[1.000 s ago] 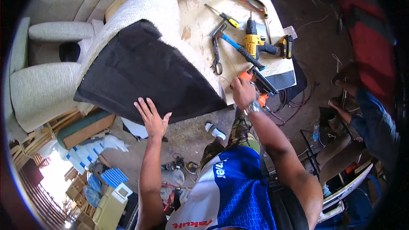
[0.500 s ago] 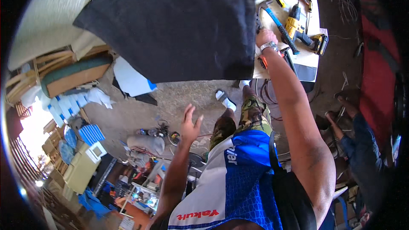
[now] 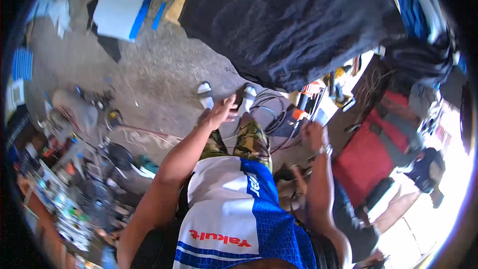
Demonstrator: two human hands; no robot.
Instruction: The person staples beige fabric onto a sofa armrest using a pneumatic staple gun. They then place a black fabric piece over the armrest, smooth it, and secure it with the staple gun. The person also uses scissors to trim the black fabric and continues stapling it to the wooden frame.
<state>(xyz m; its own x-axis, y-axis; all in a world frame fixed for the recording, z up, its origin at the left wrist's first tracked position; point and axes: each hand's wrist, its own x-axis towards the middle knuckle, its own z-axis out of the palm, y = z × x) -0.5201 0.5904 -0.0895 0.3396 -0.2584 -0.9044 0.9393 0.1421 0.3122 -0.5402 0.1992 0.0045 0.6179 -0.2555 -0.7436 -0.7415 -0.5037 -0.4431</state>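
My left hand [image 3: 221, 113] is held over the floor in front of me, fingers apart and holding nothing. My right hand [image 3: 313, 137] is off the table's near corner, its fingers curled and somewhat blurred; whatever it may hold cannot be made out. An orange-ended tool [image 3: 300, 113] on the table corner lies closest to it. Black cloth [image 3: 294, 25], now wrinkled, drapes over much of the table and hangs past its edge. Past the cloth, a yellow and black cordless drill [image 3: 338, 82] is partly visible.
Coiled hoses [image 3: 271, 114] lie on the floor by my feet. To the right are a red padded surface [image 3: 366, 154] and other people, one in dark clothing [image 3: 425, 169]. Left of me stand a fan [image 3: 94, 197] and cluttered tools. A white sheet with blue edging [image 3: 124, 7] lies at upper left.
My right hand has left the tools on the table and come back toward me. My view has swung right, and the black cloth now shows wrinkled. My left hand stays open.
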